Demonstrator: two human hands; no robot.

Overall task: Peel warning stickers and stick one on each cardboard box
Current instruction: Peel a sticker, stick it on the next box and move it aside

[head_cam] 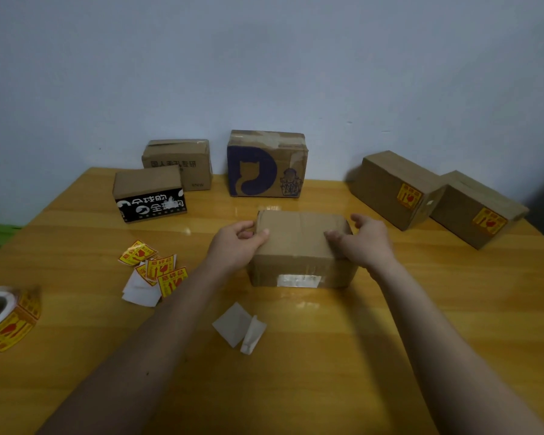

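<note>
Brown cardboard box (300,246) at the centre of the glossy yellow wooden desk (390,324), held between both hands. Left hand (237,246) grips the box's left end, thumb laid on the top face and fingers curled round the far corner. Right hand (363,243) grips the right end, its thumb on the top face and fingers wrapped over the far right edge. A strip of clear tape (299,280) shows on the near face of this box; no sticker shows on its visible faces.

Right of centre, two plain boxes stand touching one another: the nearer-centre one (390,186) carries a yellow-and-red warning sticker (409,195), and the outer one (474,211) carries another (489,220). Along the wall stand a box with a blue cat print (266,164), a box with printed characters (178,163) and, in front of that, a box with a black band (150,193).

Left of the held box lies a loose cluster of cut warning stickers (154,270) with white backing showing. A sticker roll (7,318) sits at the desk's left edge. Two pieces of peeled white backing paper (241,329) lie near the front of the held box.
</note>
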